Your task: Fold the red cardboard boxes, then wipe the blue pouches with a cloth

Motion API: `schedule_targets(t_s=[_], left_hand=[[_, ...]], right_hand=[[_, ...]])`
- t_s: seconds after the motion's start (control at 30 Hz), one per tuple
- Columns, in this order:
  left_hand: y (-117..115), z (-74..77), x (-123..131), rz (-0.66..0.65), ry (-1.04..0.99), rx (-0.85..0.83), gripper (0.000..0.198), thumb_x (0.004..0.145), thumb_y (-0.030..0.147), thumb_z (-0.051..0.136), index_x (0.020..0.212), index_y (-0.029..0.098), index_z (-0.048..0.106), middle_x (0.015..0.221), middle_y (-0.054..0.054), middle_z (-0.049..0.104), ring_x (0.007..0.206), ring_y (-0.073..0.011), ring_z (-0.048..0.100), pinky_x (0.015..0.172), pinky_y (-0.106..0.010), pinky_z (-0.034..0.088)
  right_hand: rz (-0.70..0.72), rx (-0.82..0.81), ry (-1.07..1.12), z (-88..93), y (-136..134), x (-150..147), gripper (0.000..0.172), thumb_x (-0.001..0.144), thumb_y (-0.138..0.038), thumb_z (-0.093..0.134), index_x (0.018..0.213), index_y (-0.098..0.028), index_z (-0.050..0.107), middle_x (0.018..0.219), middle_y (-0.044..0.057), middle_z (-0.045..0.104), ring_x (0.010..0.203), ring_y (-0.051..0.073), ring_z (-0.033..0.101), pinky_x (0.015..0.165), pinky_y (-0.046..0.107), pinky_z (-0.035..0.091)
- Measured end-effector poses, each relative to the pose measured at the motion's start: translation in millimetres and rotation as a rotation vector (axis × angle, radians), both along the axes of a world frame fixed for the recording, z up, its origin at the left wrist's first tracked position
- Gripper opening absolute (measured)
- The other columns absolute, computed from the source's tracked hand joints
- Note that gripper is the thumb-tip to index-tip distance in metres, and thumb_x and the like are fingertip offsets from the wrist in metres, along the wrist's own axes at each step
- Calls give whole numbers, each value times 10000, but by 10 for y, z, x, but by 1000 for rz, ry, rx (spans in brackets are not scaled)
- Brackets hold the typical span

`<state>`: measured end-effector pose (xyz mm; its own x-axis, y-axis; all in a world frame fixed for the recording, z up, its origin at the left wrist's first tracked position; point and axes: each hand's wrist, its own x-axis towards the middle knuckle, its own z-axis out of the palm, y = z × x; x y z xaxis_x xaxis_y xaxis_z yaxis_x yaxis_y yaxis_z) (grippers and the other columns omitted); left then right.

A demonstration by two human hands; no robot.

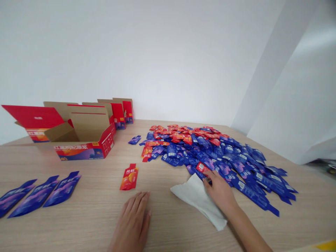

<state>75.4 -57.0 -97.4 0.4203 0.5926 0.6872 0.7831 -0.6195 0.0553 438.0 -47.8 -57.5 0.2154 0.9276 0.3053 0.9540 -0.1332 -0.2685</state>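
Observation:
My left hand [133, 220] lies flat on the table, fingers stretched out and holding nothing. Just beyond its fingertips is a single red pouch [129, 177] with orange fruit printed on it. My right hand [219, 189] reaches to the near edge of the pouch pile, its fingers closed on another red pouch [201, 167] that shows a white label. Under that wrist lies a white cloth [195, 196], partly covered by the hand. Blue pouches [244, 171] are heaped right beside the right hand's fingers.
An open red and blue carton [84, 151] stands at the left, with more open cartons [119, 117] behind it. Several blue pouches [39, 196] lie in a row at the near left. One blue pouch [134, 140] sits apart near the pile. A white wall [168, 59] rises behind the table.

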Motion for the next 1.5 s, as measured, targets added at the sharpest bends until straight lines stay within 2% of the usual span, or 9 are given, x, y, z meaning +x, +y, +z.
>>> schedule_targets(t_s=[0.2, 0.4, 0.63, 0.8, 0.97, 1.1, 1.33, 1.4, 1.5], left_hand=[[-33, 61, 9, -43, 2, -79, 361, 997, 266, 533, 1356, 231, 561, 1246, -51, 734, 1137, -215, 698, 969, -371, 572], [-62, 104, 11, -94, -23, -123, 329, 991, 229, 544, 1316, 250, 592, 1207, -28, 735, 1095, -197, 697, 945, -344, 570], [-72, 159, 20, -138, -81, -180, 298, 993, 209, 539, 1271, 268, 629, 1124, -18, 746, 1018, -196, 706, 884, -339, 583], [-97, 191, 31, -181, -233, -379, 222, 1018, 279, 509, 1146, 304, 689, 1052, -15, 757, 968, -204, 716, 873, -348, 584], [-214, 254, 216, -217, -566, -849, 358, 1050, 489, 445, 1265, 270, 631, 1110, -61, 756, 1027, -201, 721, 932, -328, 576], [-223, 289, 377, -327, -849, -1030, 491, 995, 616, 482, 1266, 232, 626, 1198, -95, 747, 1112, -233, 704, 1025, -378, 549], [-101, 201, 341, -113, -1060, -1070, 580, 805, 714, 655, 1088, 208, 635, 865, -35, 737, 781, -223, 716, 659, -320, 567], [-115, 200, 297, -54, -1022, -1098, 542, 810, 698, 639, 1063, 220, 607, 701, 16, 675, 557, -193, 637, 485, -290, 458], [-168, 283, 227, 61, -777, -1098, 321, 921, 555, 509, 986, 248, 578, 597, 47, 618, 465, -179, 579, 499, -289, 408]], right_hand=[[-3, -43, -76, 30, 13, -40, 346, 955, -288, 601, 1275, -197, 697, 1233, 123, 713, 1133, 289, 696, 996, 380, 521], [-4, -52, -79, 115, -26, -115, 325, 988, -229, 519, 1224, -163, 733, 1306, 153, 721, 1165, 295, 710, 931, 360, 553], [-133, 33, 83, 294, -33, -18, 432, 1044, -307, 344, 1236, -172, 707, 1122, 187, 787, 944, 313, 765, 787, 394, 546], [-51, 14, 412, 436, -83, -88, 420, 973, -503, 390, 1070, -240, 704, 936, 99, 806, 834, 290, 783, 722, 372, 577], [168, -250, 956, 315, -323, -739, 503, 840, -683, 536, 994, -226, 677, 819, 61, 798, 714, 282, 794, 590, 341, 597], [283, -474, 1292, 163, -501, -1220, 503, 769, -687, 661, 955, -220, 634, 777, 41, 779, 648, 242, 774, 531, 287, 557], [383, -537, 1243, 8, -499, -1319, 475, 807, -673, 624, 916, -211, 630, 638, -26, 666, 480, 147, 637, 427, 230, 468], [378, -503, 1177, 2, -469, -1286, 462, 835, -650, 599, 940, -204, 653, 628, -30, 640, 458, 138, 599, 412, 229, 437], [350, -358, 1051, 27, -428, -1233, 386, 893, -556, 561, 989, -209, 700, 663, -20, 640, 478, 132, 577, 431, 231, 414]])
